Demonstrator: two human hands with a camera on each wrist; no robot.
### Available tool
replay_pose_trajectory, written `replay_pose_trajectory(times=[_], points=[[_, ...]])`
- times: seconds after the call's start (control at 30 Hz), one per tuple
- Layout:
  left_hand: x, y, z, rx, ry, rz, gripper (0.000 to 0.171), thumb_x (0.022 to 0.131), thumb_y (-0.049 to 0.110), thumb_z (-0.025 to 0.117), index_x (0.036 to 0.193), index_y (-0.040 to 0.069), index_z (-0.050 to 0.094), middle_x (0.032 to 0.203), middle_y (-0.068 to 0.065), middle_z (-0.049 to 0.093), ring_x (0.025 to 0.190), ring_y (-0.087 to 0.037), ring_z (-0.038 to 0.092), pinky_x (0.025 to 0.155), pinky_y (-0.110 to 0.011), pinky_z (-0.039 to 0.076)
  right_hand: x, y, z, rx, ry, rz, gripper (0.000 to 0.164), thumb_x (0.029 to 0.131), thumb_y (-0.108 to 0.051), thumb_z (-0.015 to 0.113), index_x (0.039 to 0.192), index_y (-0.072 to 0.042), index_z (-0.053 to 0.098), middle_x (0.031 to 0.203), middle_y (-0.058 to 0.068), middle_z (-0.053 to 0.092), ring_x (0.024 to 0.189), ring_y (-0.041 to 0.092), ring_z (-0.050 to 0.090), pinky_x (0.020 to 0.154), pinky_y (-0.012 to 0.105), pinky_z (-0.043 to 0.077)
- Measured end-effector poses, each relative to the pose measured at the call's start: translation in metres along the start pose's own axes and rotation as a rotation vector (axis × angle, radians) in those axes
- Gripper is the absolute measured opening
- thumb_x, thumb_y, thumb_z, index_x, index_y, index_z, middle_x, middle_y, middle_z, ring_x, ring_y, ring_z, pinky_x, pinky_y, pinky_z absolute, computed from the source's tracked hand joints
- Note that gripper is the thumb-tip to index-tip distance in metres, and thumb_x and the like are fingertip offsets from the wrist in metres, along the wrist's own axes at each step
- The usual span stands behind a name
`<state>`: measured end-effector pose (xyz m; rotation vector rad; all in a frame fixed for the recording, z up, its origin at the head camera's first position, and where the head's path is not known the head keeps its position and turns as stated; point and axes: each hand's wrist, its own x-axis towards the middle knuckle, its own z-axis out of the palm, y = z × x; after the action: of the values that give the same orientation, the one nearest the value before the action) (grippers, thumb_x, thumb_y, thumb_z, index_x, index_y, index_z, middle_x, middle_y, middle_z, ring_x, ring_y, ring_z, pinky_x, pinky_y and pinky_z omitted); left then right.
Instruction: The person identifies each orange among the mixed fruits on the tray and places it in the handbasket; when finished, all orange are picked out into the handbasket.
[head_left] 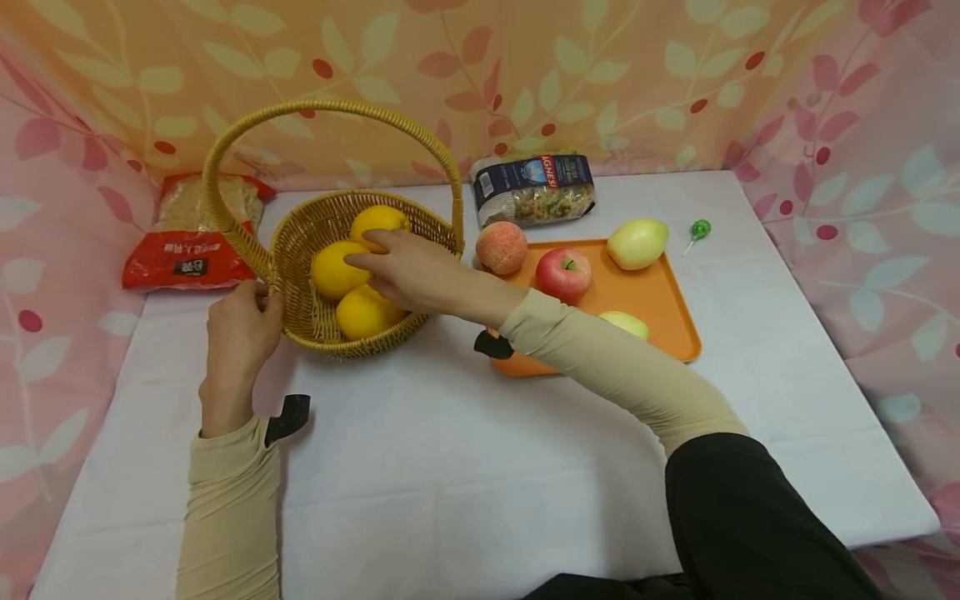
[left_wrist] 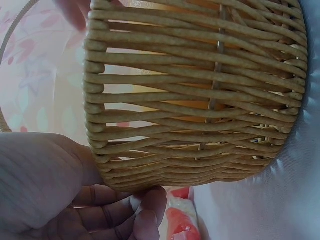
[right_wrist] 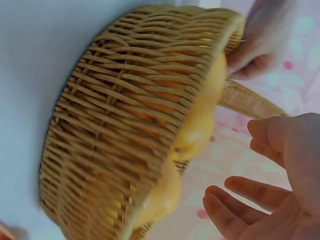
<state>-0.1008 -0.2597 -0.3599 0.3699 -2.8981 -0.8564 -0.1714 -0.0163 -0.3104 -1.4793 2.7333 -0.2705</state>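
A woven wicker basket (head_left: 300,329) with a tall arched handle stands at the left of the table. Inside it lie three yellow fruits, which look like lemons (head_left: 336,271). My left hand (head_left: 243,333) grips the basket's left rim, with thumb and fingers at the wicker in the left wrist view. Over the fruits, beneath the handle, is my right hand (head_left: 420,271). In the right wrist view its fingers (right_wrist: 260,192) are spread and loosely bent beside the basket's opening, holding nothing. From the head, part of the fruits is hidden behind that hand.
An orange tray (head_left: 663,317) to the right carries a red apple (head_left: 562,275), a peach (head_left: 502,247) and two pale yellow-green fruits (head_left: 637,244). Behind it lies a pasta bag (head_left: 534,190). A green lollipop (head_left: 700,229) is farther right; a red bag (head_left: 191,242) sits left of the basket.
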Motion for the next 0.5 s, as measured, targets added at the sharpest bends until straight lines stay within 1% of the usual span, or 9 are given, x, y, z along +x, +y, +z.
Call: replay_pose_trajectory(times=[0.07, 0.17, 0.27, 0.37, 0.47, 0.5], points=[[0.000, -0.001, 0.000, 0.002, -0.004, -0.003, 0.043, 0.100, 0.023, 0.044, 0.118, -0.014, 0.056, 0.093, -0.028, 0.061, 0.074, -0.036, 0.056, 0.051, -0.024, 0.040, -0.014, 0.002, -0.004, 0.009, 0.042, -0.010, 0.044, 0.100, -0.025, 0.054, 0.142, -0.018, 0.051, 0.148, 0.016, 0.048, 0.138, 0.029, 0.045, 0.117, 0.040, 0.033], [-0.001, -0.001, 0.000, 0.011, -0.006, -0.004, 0.043, 0.100, 0.023, 0.044, 0.117, -0.014, 0.056, 0.091, -0.028, 0.060, 0.072, -0.035, 0.056, 0.050, -0.025, 0.040, -0.037, 0.007, -0.010, 0.035, 0.123, -0.015, 0.043, 0.098, -0.027, 0.058, 0.140, -0.018, 0.055, 0.145, 0.017, 0.050, 0.135, 0.030, 0.048, 0.114, 0.040, 0.037], [-0.001, -0.002, -0.001, 0.023, 0.004, 0.004, 0.043, 0.100, 0.023, 0.044, 0.116, -0.014, 0.057, 0.090, -0.028, 0.061, 0.071, -0.036, 0.056, 0.049, -0.025, 0.039, -0.062, 0.014, -0.012, 0.051, 0.213, -0.021, 0.041, 0.096, -0.026, 0.061, 0.135, -0.016, 0.059, 0.141, 0.018, 0.053, 0.128, 0.031, 0.054, 0.106, 0.041, 0.045], [-0.001, -0.001, -0.003, 0.042, 0.027, 0.016, 0.043, 0.100, 0.024, 0.045, 0.115, -0.014, 0.059, 0.090, -0.029, 0.062, 0.071, -0.038, 0.057, 0.049, -0.026, 0.038, -0.087, 0.021, -0.013, 0.049, 0.306, -0.019, 0.039, 0.095, -0.023, 0.063, 0.132, -0.013, 0.060, 0.137, 0.019, 0.056, 0.118, 0.031, 0.059, 0.091, 0.040, 0.053], [-0.002, -0.001, -0.003, 0.060, 0.046, 0.025, 0.043, 0.099, 0.024, 0.045, 0.112, -0.014, 0.060, 0.089, -0.030, 0.063, 0.072, -0.039, 0.057, 0.050, -0.029, 0.038, -0.110, 0.029, -0.012, 0.046, 0.410, 0.004, 0.038, 0.093, -0.020, 0.066, 0.130, -0.012, 0.062, 0.133, 0.017, 0.058, 0.110, 0.030, 0.061, 0.082, 0.039, 0.054], [-0.002, -0.001, -0.004, 0.067, 0.052, 0.028, 0.043, 0.099, 0.024, 0.046, 0.112, -0.015, 0.060, 0.089, -0.030, 0.063, 0.073, -0.040, 0.057, 0.051, -0.032, 0.040, -0.118, 0.032, -0.011, 0.045, 0.438, 0.018, 0.037, 0.092, -0.018, 0.066, 0.128, -0.012, 0.062, 0.131, 0.017, 0.058, 0.109, 0.030, 0.061, 0.082, 0.040, 0.054]])
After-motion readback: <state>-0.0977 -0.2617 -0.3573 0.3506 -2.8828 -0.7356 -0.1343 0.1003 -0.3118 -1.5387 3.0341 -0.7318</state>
